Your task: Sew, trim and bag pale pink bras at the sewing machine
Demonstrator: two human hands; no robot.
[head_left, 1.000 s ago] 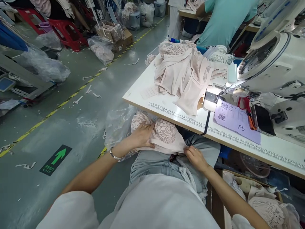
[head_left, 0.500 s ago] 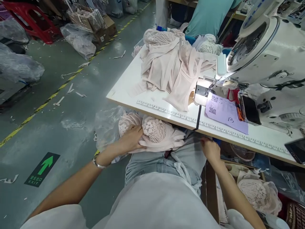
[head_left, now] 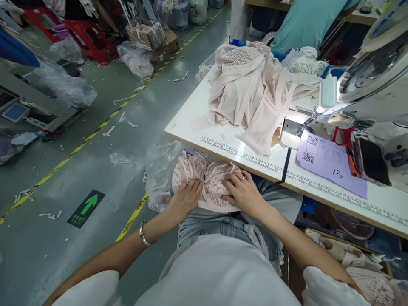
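See a pale-pink, round-cupped lace bra (head_left: 214,189) on a blue denim lap (head_left: 207,224), beneath the bent bare left hand (head_left: 185,199) and spread bare right hand (head_left: 247,194); cannot tell if gripped. Seems light, soft, snag-prone; best held by the smooth lower band (head_left: 217,208).

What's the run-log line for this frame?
left hand: on lace bra | right hand: on same lace bra | lace bra: over lap
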